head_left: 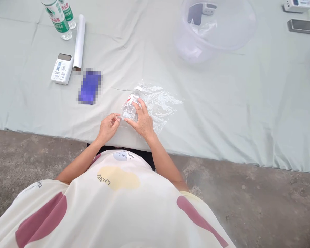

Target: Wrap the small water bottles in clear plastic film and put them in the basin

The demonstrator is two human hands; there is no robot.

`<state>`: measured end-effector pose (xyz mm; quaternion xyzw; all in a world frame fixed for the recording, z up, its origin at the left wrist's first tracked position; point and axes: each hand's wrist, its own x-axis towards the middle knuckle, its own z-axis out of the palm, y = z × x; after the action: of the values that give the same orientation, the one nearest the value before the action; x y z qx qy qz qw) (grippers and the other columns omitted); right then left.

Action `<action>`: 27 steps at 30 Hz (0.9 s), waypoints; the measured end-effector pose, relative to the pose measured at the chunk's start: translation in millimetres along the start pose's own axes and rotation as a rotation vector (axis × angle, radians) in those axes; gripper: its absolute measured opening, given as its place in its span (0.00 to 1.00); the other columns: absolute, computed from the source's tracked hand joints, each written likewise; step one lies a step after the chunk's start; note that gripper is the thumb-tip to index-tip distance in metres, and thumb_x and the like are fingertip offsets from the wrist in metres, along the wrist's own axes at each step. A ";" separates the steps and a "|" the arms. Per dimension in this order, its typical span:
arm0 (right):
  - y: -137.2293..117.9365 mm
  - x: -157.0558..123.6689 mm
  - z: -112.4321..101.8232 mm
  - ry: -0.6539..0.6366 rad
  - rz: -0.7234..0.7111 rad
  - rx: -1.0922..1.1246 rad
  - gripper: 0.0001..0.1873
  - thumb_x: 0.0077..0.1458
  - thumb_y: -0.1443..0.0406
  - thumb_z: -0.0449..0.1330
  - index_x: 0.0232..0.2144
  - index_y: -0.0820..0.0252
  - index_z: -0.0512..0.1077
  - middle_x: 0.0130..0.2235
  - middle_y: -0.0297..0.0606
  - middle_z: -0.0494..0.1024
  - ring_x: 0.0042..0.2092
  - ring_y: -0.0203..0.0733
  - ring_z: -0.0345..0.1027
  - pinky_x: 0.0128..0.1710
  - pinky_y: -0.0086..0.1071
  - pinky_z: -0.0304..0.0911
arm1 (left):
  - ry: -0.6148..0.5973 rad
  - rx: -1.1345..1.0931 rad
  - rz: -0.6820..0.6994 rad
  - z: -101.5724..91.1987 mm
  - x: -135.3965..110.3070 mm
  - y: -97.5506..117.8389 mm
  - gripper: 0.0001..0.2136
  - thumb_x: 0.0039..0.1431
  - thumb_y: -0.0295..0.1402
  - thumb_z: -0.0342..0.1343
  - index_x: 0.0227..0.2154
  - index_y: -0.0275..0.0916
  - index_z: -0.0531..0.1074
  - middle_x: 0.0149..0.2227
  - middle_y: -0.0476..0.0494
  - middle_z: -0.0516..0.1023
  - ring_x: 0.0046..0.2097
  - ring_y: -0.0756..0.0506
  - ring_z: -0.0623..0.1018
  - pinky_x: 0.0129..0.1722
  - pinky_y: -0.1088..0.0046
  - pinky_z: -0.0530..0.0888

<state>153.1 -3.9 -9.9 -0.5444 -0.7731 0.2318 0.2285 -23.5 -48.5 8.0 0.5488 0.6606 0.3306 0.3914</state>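
A small clear water bottle (129, 109) with a white cap and a red-and-white label lies on a sheet of clear plastic film (161, 103), its cap pointing away from me. My right hand (144, 123) grips the bottle from the right, with the thumb near its base and the fingers on the label side. Beside the base on the left, my left hand (109, 128) is closed in a pinch on the film's thin edge. Part of the film is hidden under the bottle and my right hand.
Left of the film are a blurred blue rectangle (89, 88), a white device (62, 69), a white roll (80, 41) and two larger water bottles (57, 20). A translucent tub (193, 51) stands beyond. Another white device (298, 5) and a grey box (302, 26) lie far right.
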 end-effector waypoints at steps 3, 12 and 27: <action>-5.3 -2.8 8.9 -0.009 -0.006 -0.024 0.41 0.59 0.46 0.58 0.68 0.52 0.53 0.72 0.48 0.47 0.64 0.60 0.61 0.49 0.51 0.72 | 0.030 0.012 -0.013 -0.2 0.0 -1.0 0.07 0.61 0.36 0.49 0.29 0.42 0.63 0.53 0.43 0.78 0.45 0.47 0.81 0.46 0.68 0.77; 13.0 16.8 -34.5 0.045 -0.062 0.115 0.26 0.68 0.50 0.45 0.59 0.50 0.68 0.62 0.41 0.69 0.63 0.51 0.63 0.57 0.49 0.67 | 0.138 0.218 0.275 21.7 -1.5 -8.1 0.08 0.63 0.37 0.54 0.30 0.42 0.65 0.54 0.39 0.77 0.57 0.45 0.76 0.52 0.66 0.76; 15.5 108.8 -49.3 -0.235 -0.346 -0.265 0.24 0.58 0.75 0.47 0.49 0.60 0.78 0.52 0.44 0.79 0.52 0.51 0.70 0.50 0.46 0.69 | 0.260 0.339 0.355 33.1 -9.6 -22.3 0.13 0.67 0.38 0.50 0.50 0.39 0.68 0.49 0.37 0.80 0.50 0.43 0.81 0.45 0.66 0.79</action>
<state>161.4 109.2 30.5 -0.3985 -0.8997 0.1473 0.0999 -3.9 -61.7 -25.6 0.6668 0.6446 0.3463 0.1417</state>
